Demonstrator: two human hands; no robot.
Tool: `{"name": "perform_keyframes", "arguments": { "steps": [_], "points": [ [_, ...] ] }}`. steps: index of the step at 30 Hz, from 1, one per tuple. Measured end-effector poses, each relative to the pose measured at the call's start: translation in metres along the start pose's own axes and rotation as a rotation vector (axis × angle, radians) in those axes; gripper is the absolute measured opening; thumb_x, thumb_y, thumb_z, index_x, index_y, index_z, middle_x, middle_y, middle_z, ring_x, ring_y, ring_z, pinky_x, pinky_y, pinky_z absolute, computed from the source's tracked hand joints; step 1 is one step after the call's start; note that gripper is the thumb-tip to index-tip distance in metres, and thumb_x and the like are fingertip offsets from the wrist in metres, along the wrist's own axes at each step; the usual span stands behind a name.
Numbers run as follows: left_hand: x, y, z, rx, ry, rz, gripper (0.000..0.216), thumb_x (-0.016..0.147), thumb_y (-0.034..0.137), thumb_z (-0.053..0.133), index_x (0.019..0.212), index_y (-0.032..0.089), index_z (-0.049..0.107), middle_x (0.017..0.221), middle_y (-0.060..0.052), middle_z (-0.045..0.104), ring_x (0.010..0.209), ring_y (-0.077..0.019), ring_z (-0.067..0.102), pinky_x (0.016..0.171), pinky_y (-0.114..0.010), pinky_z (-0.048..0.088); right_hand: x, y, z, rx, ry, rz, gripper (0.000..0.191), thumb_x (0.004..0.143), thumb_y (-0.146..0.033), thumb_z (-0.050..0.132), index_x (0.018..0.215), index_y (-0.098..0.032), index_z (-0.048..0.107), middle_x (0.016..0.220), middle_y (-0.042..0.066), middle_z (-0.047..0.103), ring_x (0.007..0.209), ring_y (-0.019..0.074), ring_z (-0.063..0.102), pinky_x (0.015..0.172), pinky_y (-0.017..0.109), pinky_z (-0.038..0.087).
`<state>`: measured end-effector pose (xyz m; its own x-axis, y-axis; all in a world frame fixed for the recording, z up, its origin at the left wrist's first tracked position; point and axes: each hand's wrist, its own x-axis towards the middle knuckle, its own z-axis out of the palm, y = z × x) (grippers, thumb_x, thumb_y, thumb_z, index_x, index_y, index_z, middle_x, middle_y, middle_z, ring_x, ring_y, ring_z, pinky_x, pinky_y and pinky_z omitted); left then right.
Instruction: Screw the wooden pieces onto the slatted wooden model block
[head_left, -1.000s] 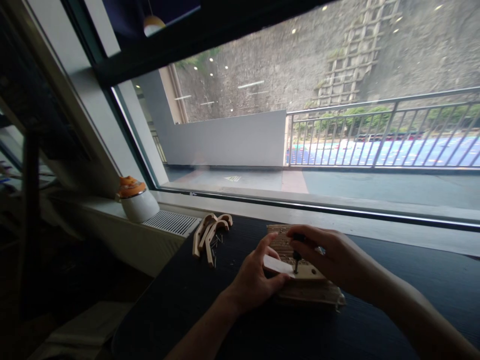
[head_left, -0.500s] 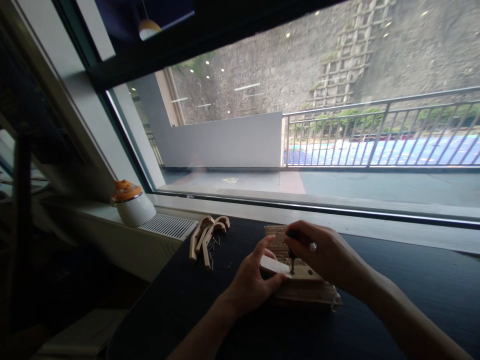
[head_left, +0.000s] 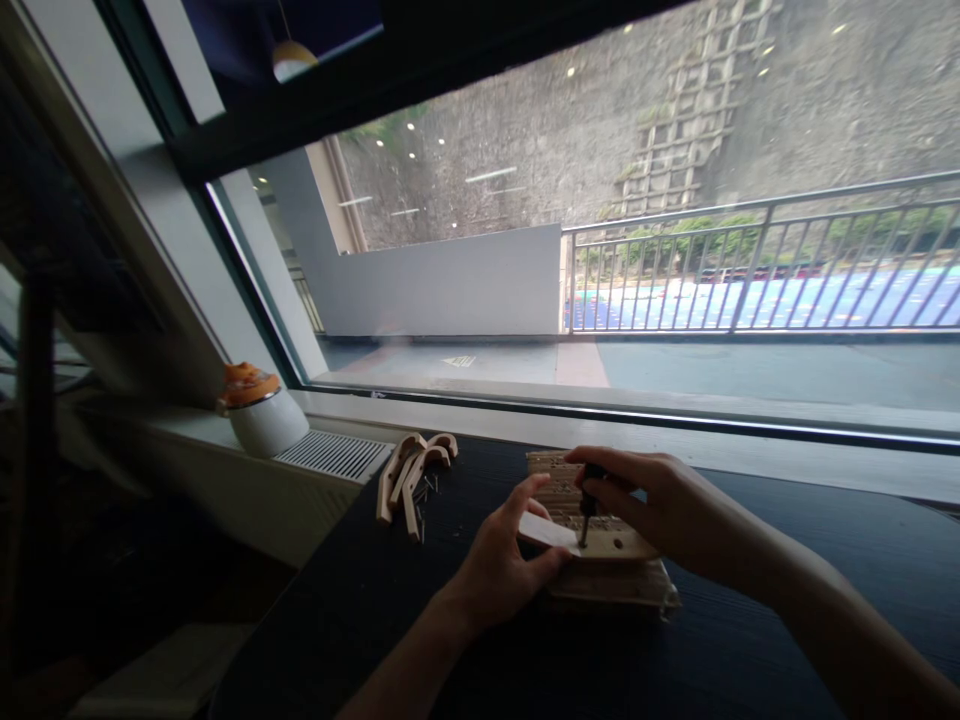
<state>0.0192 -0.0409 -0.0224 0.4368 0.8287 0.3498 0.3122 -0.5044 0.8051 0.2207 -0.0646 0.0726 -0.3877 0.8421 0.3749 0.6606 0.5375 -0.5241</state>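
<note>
My right hand [head_left: 637, 495] is closed round the black handle of a screwdriver [head_left: 591, 492]. The shaft points down and its tip meets a pale wooden piece [head_left: 611, 544] that has a dark hole farther right. Gripping the left end of that joined work is my left hand [head_left: 502, 550], with the thumb in front and fingers behind a white-topped wooden block [head_left: 551, 532]. Under the wood lies a ridged brown cardboard pad [head_left: 555, 480], its near edge wrapped in clear film. My right palm partly covers the wooden piece's far right side.
Several curved wooden pieces [head_left: 412, 475] lie at the table's left, with loose screws [head_left: 424, 500] beside them. The dark table [head_left: 360, 610] meets a window sill [head_left: 480, 420]. A white pot with an orange top [head_left: 266, 415] stands on the ledge near a vent grille [head_left: 337, 453].
My right hand has turned and its fingers have loosened a little on the handle, and the screwdriver now leans slightly to the right. The left hand stays in place.
</note>
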Motion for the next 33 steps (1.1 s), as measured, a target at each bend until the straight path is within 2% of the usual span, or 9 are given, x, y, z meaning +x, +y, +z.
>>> {"name": "perform_keyframes", "arguments": {
  "steps": [4,9,17,20,25,29,33],
  "points": [
    [0.000,0.000,0.000,-0.002,0.000,-0.002,0.067,0.075,0.025,0.068,0.133,0.029,0.035,0.097,0.002,0.057,0.082,-0.0125,0.059,0.082,-0.027,0.045,0.003,0.005,0.005,-0.027,0.052,0.055,0.026,0.088,-0.036,0.048,0.104,-0.022,0.063,0.082,0.002,0.070,0.064,0.0144,0.062,0.057,0.024,0.045],
    [0.001,0.001,0.000,-0.006,-0.007,-0.011,0.066,0.074,0.024,0.067,0.132,0.028,0.036,0.098,0.001,0.057,0.083,-0.0130,0.059,0.082,-0.028,0.045,0.007,0.011,0.011,-0.103,0.125,0.133,0.024,0.086,-0.043,0.048,0.088,-0.021,0.057,0.065,0.000,0.064,0.053,0.0133,0.056,0.048,0.024,0.038],
    [0.001,0.003,-0.001,-0.016,-0.010,-0.020,0.065,0.074,0.024,0.067,0.132,0.028,0.036,0.098,0.001,0.057,0.081,-0.0132,0.059,0.081,-0.028,0.046,0.008,0.006,0.021,-0.165,0.196,0.145,0.027,0.085,-0.047,0.050,0.076,-0.021,0.051,0.054,-0.003,0.055,0.047,0.0119,0.046,0.044,0.024,0.032],
    [0.001,0.003,-0.001,-0.011,-0.009,-0.021,0.065,0.074,0.023,0.067,0.132,0.028,0.037,0.097,0.001,0.057,0.081,-0.0131,0.059,0.081,-0.028,0.046,0.007,0.003,0.019,-0.115,0.176,0.103,0.022,0.087,-0.041,0.047,0.081,-0.021,0.053,0.058,-0.003,0.057,0.048,0.0114,0.047,0.045,0.024,0.034],
    [0.001,0.003,-0.001,-0.011,-0.009,-0.021,0.064,0.074,0.024,0.067,0.131,0.027,0.037,0.098,0.000,0.057,0.081,-0.0131,0.059,0.080,-0.027,0.046,0.000,-0.004,0.007,0.015,0.038,0.020,0.019,0.090,-0.031,0.045,0.095,-0.022,0.061,0.083,0.001,0.067,0.066,0.0132,0.058,0.059,0.024,0.044],
    [0.000,0.003,-0.001,-0.009,-0.004,-0.016,0.065,0.074,0.025,0.067,0.132,0.028,0.037,0.098,0.001,0.057,0.082,-0.0130,0.058,0.082,-0.027,0.046,-0.003,-0.005,0.001,0.029,0.007,-0.006,0.028,0.088,-0.028,0.047,0.113,-0.024,0.061,0.102,0.004,0.068,0.084,0.0165,0.063,0.071,0.026,0.048],
    [0.000,0.004,-0.001,0.002,0.001,-0.013,0.065,0.075,0.025,0.067,0.132,0.027,0.037,0.097,0.001,0.057,0.082,-0.0132,0.058,0.082,-0.028,0.046,0.001,-0.001,0.002,0.024,0.043,0.012,0.027,0.087,-0.033,0.050,0.108,-0.023,0.064,0.097,0.004,0.070,0.078,0.0170,0.064,0.068,0.027,0.049]
  ]
}}
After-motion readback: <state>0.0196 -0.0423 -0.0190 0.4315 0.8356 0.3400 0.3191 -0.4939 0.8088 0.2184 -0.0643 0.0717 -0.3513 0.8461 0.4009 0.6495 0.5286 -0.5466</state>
